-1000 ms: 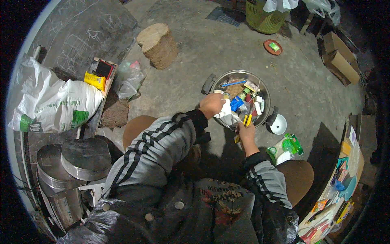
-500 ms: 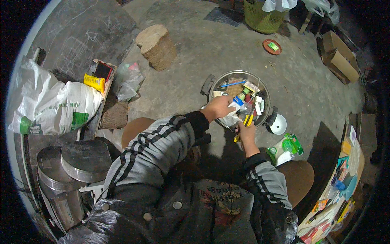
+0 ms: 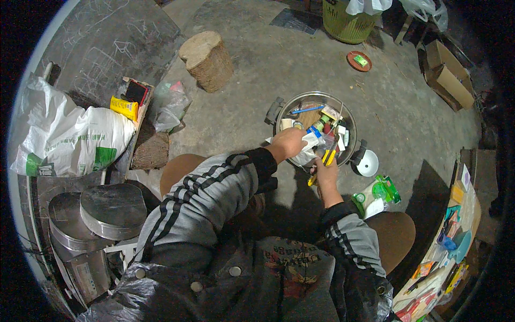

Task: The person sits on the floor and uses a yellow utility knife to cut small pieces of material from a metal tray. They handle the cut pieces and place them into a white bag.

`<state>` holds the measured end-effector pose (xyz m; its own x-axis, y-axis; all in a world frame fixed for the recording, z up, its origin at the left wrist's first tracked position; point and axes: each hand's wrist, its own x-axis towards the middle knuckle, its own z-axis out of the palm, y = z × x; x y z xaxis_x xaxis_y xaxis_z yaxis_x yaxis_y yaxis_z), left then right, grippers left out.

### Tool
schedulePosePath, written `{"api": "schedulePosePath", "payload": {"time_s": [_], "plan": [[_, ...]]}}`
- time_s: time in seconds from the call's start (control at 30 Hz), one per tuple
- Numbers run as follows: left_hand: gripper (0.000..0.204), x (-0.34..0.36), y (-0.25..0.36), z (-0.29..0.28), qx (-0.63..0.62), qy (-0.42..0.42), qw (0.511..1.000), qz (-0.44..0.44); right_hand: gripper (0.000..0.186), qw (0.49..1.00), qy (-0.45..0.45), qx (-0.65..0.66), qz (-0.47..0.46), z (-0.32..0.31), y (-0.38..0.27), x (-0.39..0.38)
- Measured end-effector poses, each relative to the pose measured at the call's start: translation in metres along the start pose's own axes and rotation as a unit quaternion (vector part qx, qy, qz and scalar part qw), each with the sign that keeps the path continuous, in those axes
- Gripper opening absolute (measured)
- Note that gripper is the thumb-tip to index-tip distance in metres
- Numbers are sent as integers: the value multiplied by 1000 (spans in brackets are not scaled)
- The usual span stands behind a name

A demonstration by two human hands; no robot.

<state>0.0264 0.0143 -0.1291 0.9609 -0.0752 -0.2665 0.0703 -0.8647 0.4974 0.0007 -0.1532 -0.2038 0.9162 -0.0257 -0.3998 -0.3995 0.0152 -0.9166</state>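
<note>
A round metal pot [image 3: 346,111] holds a blue pen [image 3: 306,109], small jars, a blue item [image 3: 314,131], white boxes [image 3: 339,138] and a thin metal rod. My left hand [image 3: 289,142] is closed at the pot's left front on crumpled white material [image 3: 306,156]. My right hand [image 3: 326,177] grips a yellow-handled tool [image 3: 329,156] at the front rim; its far end is too small to tell apart among the contents.
A white bowl [image 3: 368,163] and green package [image 3: 378,196] lie to the right. A log [image 3: 206,59], white sacks [image 3: 72,137], metal tins [image 3: 112,214], a basket [image 3: 348,27], red dish [image 3: 358,61], cardboard box [image 3: 449,78] and cluttered board [image 3: 450,231] surround me.
My left hand has moved slightly right over the white material, covering part of it and the blue item. My right hand stays at the front rim with the yellow-handled tool.
</note>
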Motion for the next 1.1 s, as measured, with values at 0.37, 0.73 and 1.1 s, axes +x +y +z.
{"api": "schedulePosePath", "payload": {"time_s": [0.37,0.73,1.1], "plan": [[33,-1,1,2,3,7,999,38,17,1000,-3,-15,17,2,-6,-4],[32,1,-1,4,4,5,999,33,24,998,-26,-53,-14,2,-1,-3],[30,0,0,1,-9,13,1000,20,23,998,-25,-60,8,2,-5,-5]]}}
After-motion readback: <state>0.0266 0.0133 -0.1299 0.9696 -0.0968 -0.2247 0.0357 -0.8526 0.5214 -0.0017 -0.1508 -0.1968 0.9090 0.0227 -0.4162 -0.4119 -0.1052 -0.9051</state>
